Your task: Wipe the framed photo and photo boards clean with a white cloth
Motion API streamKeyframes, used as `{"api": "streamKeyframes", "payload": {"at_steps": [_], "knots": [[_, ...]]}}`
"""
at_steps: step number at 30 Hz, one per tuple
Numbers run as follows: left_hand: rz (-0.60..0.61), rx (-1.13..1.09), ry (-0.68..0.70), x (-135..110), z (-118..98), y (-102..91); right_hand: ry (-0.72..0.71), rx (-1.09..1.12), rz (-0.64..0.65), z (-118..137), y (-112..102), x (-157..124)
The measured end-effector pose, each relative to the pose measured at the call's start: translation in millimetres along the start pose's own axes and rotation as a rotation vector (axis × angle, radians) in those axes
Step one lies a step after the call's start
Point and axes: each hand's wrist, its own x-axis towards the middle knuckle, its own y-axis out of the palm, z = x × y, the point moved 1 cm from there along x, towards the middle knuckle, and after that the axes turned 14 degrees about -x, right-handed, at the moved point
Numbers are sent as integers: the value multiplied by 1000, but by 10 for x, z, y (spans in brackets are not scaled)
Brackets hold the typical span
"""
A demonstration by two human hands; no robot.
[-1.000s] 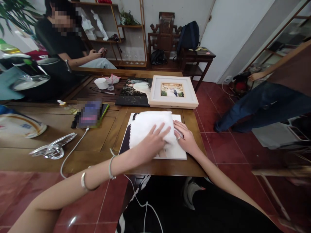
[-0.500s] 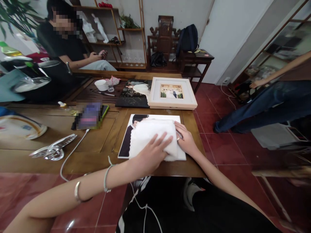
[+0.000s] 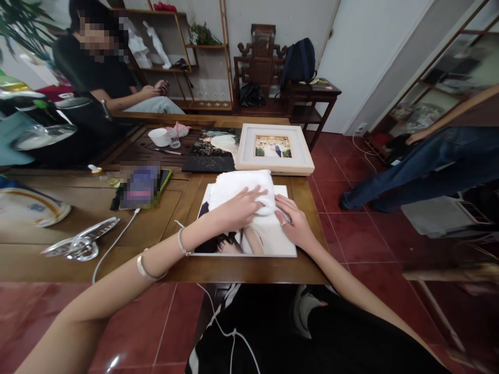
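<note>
A folded white cloth (image 3: 244,182) lies on a photo panel (image 3: 268,236) near the table's front edge. The panel shows people in dark and white clothes, and the cloth covers its upper part. My left hand (image 3: 245,208) rests on the cloth from above, fingers spread and pressing on it; its thumb is hard to see. At the panel's right side, my right hand (image 3: 294,221) lies with fingers stretched out, touching the panel and steadying its edge.
Behind the panel are a white framed picture (image 3: 242,150) and a dark photo panel (image 3: 198,156). Leftward on the wooden table (image 3: 156,249) sit a phone (image 3: 142,184) with a cable and a shiny metal tool (image 3: 81,241). A seated person (image 3: 97,72) and a standing person's legs (image 3: 405,166) are nearby.
My left hand has slid the cloth away from me and slightly left, uncovering the panel's lower part. My right hand stays at the panel's right side.
</note>
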Motion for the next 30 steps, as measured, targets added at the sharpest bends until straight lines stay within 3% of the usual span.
{"api": "streamKeyframes", "payload": {"at_steps": [6,10,13,17,22,26,30], "knots": [[-30,-107,83,260,-144,-226,-29,-20,-17,4,-1,-1],[9,-100,147,545,-219,-212,-12,-40,-31,-5,4,-8],[41,-68,124,635,-153,-185,-16,-44,-18,15,-9,-4],[80,-13,57,521,12,-179,-26,-22,-19,41,-26,4],[76,80,-37,174,95,-172,-5,10,-21,20,-4,-3],[35,160,-118,-70,-61,-41,16,21,-20,16,-3,-4],[-32,236,-121,-119,-417,183,87,68,-16,39,-39,-13]]}}
